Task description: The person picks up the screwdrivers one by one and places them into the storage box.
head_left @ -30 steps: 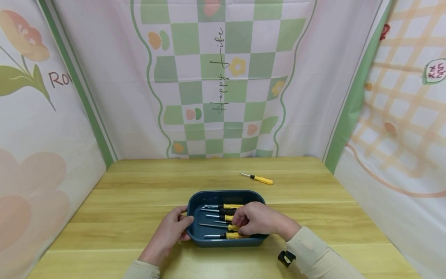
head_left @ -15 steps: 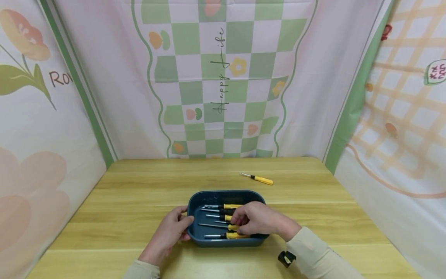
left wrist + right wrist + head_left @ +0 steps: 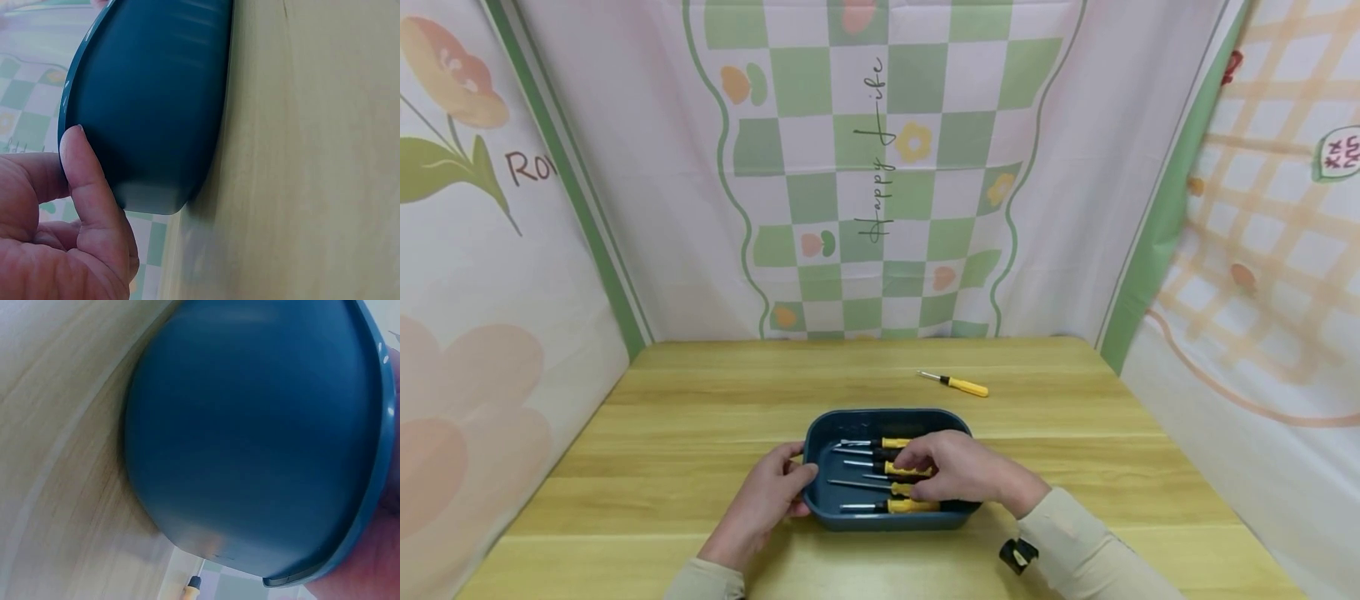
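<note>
A dark blue tray [image 3: 887,522] stands on the table with several screwdrivers lying side by side in it, tips to the left. My left hand [image 3: 763,504] pinches the tray's left rim between thumb and fingers. Over the tray's right side, my right hand [image 3: 970,475] has its thumb and fingers apart, fingertips right at the handles. In that gap shows a yellow-handled screwdriver [image 3: 913,470]; the thumb overlaps the handle of a long-shafted screwdriver [image 3: 857,484]. Nearest the front lies another yellow screwdriver [image 3: 916,506]. The right wrist view shows the tray's outer wall [image 3: 250,437], hiding the fingers.
Beyond the tray, a yellow-handled screwdriver [image 3: 966,387] lies on the wooden table [image 3: 700,392]. Printed curtains [image 3: 925,192] hang behind and at both sides. A small black clip-like piece [image 3: 1018,555] is by the right cuff.
The thumb and fingers of my right hand have spread and lifted slightly, uncovering more of the yellow handles. My left hand and the tray have stayed where they were.
</note>
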